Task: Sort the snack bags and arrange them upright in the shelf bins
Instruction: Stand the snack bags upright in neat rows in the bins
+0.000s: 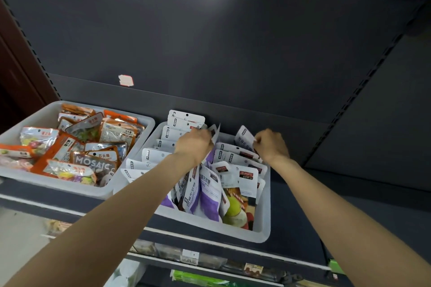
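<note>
both hands, left hand (pixel 194 144) and right hand (pixel 271 145), pinch white bags (pixel 215 133) in the bin (pixel 263 221)

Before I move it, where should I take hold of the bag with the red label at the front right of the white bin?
Pinch the white top strip of the red-label bag near its label, coming from above. It stands upright with this flat edge free, while its lower part is wedged between other bags and the white bin wall.
</note>
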Available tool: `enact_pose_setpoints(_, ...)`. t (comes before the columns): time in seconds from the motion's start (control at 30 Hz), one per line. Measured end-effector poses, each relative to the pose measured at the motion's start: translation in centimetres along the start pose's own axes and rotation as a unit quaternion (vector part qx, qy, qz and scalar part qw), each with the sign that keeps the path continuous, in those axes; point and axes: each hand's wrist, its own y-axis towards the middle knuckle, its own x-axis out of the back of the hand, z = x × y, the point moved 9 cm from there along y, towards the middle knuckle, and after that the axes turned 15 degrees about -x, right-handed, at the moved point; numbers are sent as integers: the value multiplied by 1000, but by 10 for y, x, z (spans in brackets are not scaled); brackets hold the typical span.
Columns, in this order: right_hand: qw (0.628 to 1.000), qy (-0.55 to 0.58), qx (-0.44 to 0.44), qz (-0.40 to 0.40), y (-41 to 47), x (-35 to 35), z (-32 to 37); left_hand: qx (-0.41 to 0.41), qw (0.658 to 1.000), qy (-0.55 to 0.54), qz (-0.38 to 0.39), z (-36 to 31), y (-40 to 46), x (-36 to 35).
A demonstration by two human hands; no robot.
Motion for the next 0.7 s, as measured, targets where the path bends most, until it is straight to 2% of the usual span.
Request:
enact_pose_setpoints(0.13,993,48,-13,111,-5,-23,-15,24,995,-100,-2,3,17,-6)
enact_pose_setpoints(0.3,986,63,-1,152,-4,-28,-18,53,983,-157,-83,9,20,11)
enact_pose_setpoints(0.4,985,78,-4,153,-3,-28,-18,50,973,-201,-105,10,20,11)
enact_pose_setpoints(0.57,985,104,3,140,-6,-25,-13,23,948,-303,-95,5,19,0)
enact_pose_setpoints(0.7,988,126,7,93,-4,-16,-17,60,905,-374,-195,16,18,18)
